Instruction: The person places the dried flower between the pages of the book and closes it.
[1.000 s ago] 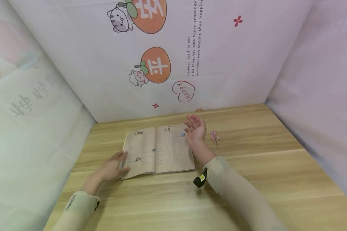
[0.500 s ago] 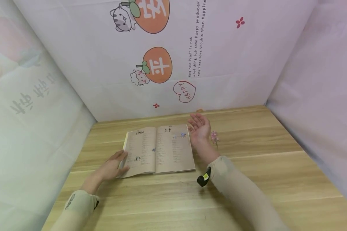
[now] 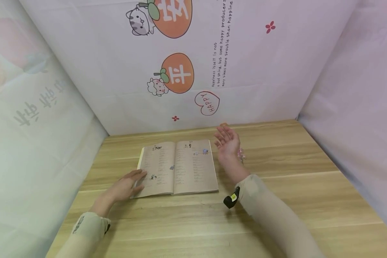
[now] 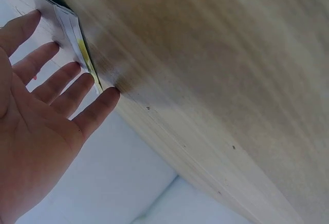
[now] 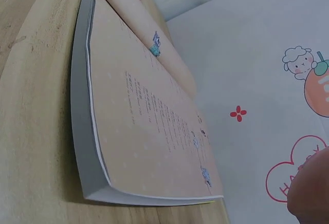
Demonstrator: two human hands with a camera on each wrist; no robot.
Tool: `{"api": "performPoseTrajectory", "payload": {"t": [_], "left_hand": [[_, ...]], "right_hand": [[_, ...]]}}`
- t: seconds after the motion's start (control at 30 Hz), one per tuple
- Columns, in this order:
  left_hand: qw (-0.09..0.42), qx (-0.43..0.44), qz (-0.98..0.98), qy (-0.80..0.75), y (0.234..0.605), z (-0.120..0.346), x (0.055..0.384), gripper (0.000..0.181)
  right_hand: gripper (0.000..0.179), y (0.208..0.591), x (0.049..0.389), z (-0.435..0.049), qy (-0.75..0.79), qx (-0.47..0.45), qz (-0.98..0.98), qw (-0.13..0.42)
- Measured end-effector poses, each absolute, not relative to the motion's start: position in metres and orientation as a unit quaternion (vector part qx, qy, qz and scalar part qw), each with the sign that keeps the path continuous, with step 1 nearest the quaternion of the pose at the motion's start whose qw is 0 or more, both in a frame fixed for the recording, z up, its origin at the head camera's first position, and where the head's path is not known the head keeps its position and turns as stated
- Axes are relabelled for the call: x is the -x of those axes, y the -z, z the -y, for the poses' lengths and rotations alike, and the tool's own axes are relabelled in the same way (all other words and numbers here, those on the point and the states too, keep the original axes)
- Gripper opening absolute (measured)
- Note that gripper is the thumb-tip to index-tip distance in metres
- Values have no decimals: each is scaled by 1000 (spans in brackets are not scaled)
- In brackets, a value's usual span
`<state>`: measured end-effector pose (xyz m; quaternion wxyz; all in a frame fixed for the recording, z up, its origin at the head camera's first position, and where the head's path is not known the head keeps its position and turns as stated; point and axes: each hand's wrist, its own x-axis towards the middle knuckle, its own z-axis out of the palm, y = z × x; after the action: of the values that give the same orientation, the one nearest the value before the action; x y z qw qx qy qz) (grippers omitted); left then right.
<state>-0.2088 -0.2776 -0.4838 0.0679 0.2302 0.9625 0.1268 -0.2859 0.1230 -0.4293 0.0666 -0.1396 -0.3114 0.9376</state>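
Observation:
An open book (image 3: 195,168) lies on the table, both pages showing small print and little drawings. My left hand (image 3: 124,188) rests at its left edge, fingers extended over the page margin. In the left wrist view the spread fingers of the left hand (image 4: 46,100) line up along the book's page edges (image 4: 67,23). Beyond the book's right edge, my right hand (image 3: 229,147) is held palm up with relaxed fingers and nothing in it. It partly covers a small pink flower sprig (image 3: 241,154). The right wrist view shows the book (image 5: 149,131) close up, its left page bulging near the spine.
The wooden table (image 3: 293,200) meets a white printed cloth wall (image 3: 251,71) at the back. Cloth walls also stand at left and right. A black wrist device (image 3: 231,199) hangs under the right sleeve (image 3: 274,215).
My right hand has moved right, from over the book's right page to beside the book, and now hides part of the flower sprig. The left hand stays at the book's left edge.

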Motion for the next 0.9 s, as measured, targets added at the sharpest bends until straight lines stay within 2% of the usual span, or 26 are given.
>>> {"api": "performPoseTrajectory", "payload": {"t": [0.33, 0.47, 0.9], "left_hand": [[51, -256, -957, -128, 480, 275, 208, 52], [65, -247, -958, -129, 476, 274, 207, 53], [82, -216, -966, -119, 476, 271, 205, 86]], "right_hand": [[27, 421, 287, -141, -940, 147, 298, 75], [24, 418, 285, -147, -937, 144, 307, 80], [21, 418, 286, -163, -933, 144, 320, 76]]}}
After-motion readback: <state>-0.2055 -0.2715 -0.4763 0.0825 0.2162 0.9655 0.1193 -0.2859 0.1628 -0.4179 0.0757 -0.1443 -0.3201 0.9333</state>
